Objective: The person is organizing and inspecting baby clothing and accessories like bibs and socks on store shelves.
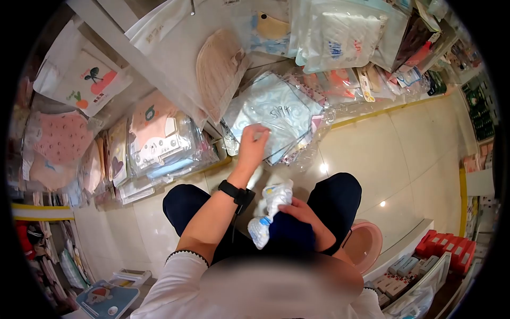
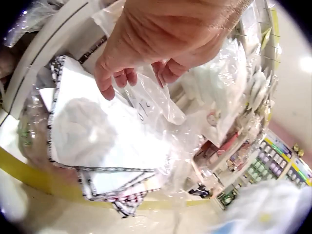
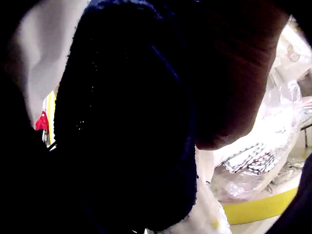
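Dark blue cloth [image 1: 289, 234]: one, lower centre, gripped under the curled fingers of the right hand [image 1: 304, 213].
White packet [image 1: 270, 211]: one, touching that cloth, just left of those fingers.
Left hand [image 1: 254, 142]: fingers [image 2: 105, 83] bent onto the film; whether they pinch it, cannot tell.
Clear bag [image 1: 276, 114]: one, centre, folded cloths inside, beneath the left fingertips.

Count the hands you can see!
2: the left hand is on the bag, and the right hand is lower down, holding a white bundle. None seem hidden.
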The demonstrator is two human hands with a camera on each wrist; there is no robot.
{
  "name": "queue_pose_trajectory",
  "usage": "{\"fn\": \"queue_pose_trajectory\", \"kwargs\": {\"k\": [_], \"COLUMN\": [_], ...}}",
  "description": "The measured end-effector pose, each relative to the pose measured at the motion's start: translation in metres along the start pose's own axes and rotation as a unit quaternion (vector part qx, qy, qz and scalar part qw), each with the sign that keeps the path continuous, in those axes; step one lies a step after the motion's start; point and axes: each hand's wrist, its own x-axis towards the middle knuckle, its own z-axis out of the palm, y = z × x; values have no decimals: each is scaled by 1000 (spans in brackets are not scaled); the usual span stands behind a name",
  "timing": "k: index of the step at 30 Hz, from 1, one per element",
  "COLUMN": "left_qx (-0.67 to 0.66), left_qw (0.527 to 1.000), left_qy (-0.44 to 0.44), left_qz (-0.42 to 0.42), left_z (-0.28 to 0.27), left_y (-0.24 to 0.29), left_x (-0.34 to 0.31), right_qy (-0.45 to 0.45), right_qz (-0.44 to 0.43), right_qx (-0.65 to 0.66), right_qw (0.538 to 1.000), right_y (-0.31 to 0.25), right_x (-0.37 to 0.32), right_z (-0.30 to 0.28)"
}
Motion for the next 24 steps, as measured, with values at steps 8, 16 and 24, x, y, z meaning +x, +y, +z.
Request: {"fn": "queue_pose_trajectory", "kwargs": {"k": [8,16,24], "left_qx": [218,-148,-223], "left_qw": [926,968,906], "left_qy": [-247,9,69], "left_qz": [182,-204,-354], "left_z": [16,-52,-51], "left_y": [64,-21,-63], "left_x": [-9,17,41], "right_qy": [-157,-102,1], "right_qz": [-104,-405,-322], "right_qx": [111,-310,25], "right_qw": [976,854,947], "right_y": [-14,-106,-127], "right_x": [65,65,77], "right_z": [2,9,-30]}}
